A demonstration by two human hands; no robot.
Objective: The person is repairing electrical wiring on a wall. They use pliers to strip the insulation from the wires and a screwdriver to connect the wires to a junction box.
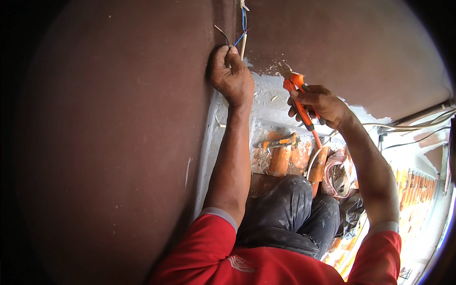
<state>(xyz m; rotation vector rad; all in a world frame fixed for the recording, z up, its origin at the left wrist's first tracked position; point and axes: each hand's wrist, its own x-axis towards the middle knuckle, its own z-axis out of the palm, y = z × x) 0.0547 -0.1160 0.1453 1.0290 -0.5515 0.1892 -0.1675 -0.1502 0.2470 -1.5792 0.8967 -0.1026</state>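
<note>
My left hand is raised against the brown wall, thumb and forefinger pinched on thin wires. A dark wire with a bare tip sticks up out of the pinch. A blue wire runs from the fingers to the white cable just right of them. In my right hand are pliers with orange-and-grey handles; their metal jaws point up and left, apart from the wires. Below this hand an orange rod shows; I cannot tell whether it belongs to a second tool in the grip.
The brown wall fills the left and top. An orange-and-grey tool lies on paint-spattered roof tiles before my knees. Beside them is a clear pinkish plastic item. Loose cables run along the right.
</note>
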